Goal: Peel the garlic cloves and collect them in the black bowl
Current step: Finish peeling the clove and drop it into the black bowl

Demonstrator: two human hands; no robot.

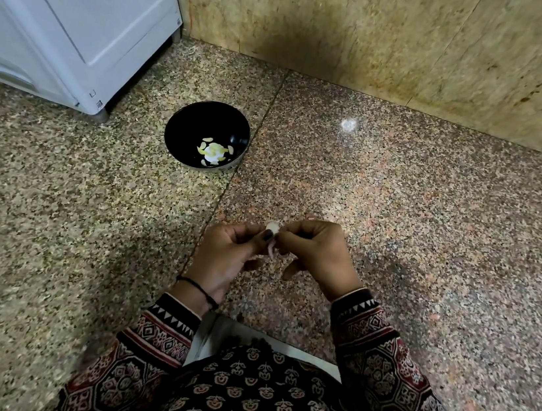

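A small white garlic clove (272, 227) sits between my two hands above the speckled granite counter. My left hand (227, 254) pinches it with thumb and fingers. From the other side, my right hand (317, 249) pinches the same clove, and a strip of pale skin (271, 252) hangs down from it. The black bowl (187, 125) stands further back on the left, apart from both hands. Several peeled yellowish cloves (214, 153) lie at its bottom.
A white appliance (71, 13) stands at the back left, close to the bowl. A tan stone wall (405, 40) runs along the back of the counter (434, 209). The counter's front edge lies just before my body.
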